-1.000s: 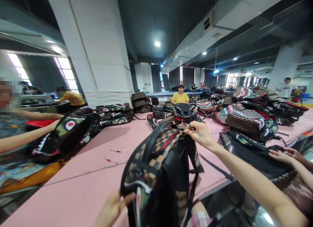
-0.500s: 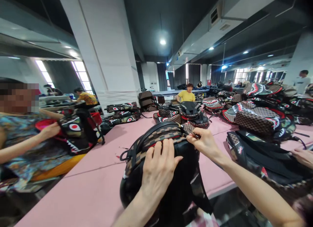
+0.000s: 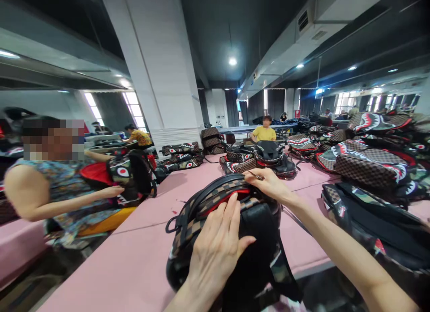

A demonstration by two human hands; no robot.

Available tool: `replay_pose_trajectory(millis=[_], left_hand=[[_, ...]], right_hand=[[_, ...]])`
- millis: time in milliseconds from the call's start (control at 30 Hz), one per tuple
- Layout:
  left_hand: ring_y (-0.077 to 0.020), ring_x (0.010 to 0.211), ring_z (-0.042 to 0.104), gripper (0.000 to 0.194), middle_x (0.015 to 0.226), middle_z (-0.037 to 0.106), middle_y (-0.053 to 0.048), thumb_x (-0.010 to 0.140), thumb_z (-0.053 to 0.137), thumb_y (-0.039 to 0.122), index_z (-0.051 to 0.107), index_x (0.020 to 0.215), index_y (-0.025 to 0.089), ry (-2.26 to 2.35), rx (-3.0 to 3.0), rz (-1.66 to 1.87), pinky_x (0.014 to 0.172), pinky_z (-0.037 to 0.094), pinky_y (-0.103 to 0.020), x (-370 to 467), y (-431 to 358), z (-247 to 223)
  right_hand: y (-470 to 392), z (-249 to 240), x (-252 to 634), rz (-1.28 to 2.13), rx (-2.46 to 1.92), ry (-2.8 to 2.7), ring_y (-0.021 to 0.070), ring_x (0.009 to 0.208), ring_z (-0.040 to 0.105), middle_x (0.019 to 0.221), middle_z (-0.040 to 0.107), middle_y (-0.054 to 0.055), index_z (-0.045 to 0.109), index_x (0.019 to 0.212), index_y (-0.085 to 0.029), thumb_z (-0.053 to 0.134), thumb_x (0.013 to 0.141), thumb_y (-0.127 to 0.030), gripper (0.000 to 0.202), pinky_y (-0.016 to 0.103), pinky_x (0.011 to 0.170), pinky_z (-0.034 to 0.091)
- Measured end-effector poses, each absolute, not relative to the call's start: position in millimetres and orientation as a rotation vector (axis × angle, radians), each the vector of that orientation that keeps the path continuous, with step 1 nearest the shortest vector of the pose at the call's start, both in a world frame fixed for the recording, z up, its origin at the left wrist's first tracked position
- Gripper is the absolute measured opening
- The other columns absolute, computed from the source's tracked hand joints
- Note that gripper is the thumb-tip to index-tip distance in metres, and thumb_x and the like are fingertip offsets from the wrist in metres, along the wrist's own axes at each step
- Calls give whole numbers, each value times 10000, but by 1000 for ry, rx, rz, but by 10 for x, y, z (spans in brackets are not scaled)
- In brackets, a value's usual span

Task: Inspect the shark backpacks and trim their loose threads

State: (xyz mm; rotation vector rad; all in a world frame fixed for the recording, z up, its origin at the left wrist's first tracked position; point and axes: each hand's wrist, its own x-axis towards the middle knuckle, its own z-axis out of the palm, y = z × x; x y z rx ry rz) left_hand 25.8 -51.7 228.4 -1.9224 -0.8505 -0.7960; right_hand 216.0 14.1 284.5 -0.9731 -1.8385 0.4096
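A black backpack (image 3: 255, 240) with brown checkered trim stands before me, its back panel and straps towards me. Along its top runs a zipped opening that gapes a little, and red lining (image 3: 223, 202) shows inside. My left hand (image 3: 215, 240) lies flat on the bag, fingers stretched out and thumb apart, fingertips at the red lining. At the right end of the opening, my right hand (image 3: 268, 183) is closed in a pinch. A slim dark metal piece (image 3: 255, 174) sticks out between its fingers; its exact kind is too small to tell.
The bag rests on a pink table (image 3: 141, 254). To the left, a co-worker (image 3: 67, 186) handles a camouflage backpack (image 3: 126, 175). Beyond my bag stand more backpacks (image 3: 238, 157); a large pile (image 3: 366, 164) is at the right, with a black backpack (image 3: 372, 213) nearer.
My left fingers have straightened from a curl over the edge, and more red lining shows. My right hand has shifted up and left along the bag's top. The view has turned slightly left.
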Motion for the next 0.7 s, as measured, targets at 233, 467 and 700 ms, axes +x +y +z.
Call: replay_pose_trajectory(millis=[233,467,700], left_hand=[[-295,992,560,610,1283,511,-186,788,527,513,547,1166,34,-778,-1999,-837,858,438,-387,177,-432,2380],[-285,1105,509,578,1170,602,-160,824,480,496,537,1178,42,-617,-2077,-908,979,349,-392,58,-403,2252],[-297,839,627,794,1071,629,-200,711,452,690,493,1228,90,-1148,-2406,-474,719,486,-395,185,-350,2666]], right_hand=[[146,2774,2025,690,-857,-1549,94,574,398,595,472,-35,569,656,-145,584,731,-481,345,229,565,307],[200,2694,2048,636,-875,-1544,97,562,408,579,488,-31,570,640,-151,587,730,-425,289,232,568,325],[-6,2648,1996,436,-810,-1569,101,557,439,570,499,-27,508,603,-173,519,823,-359,289,229,560,344]])
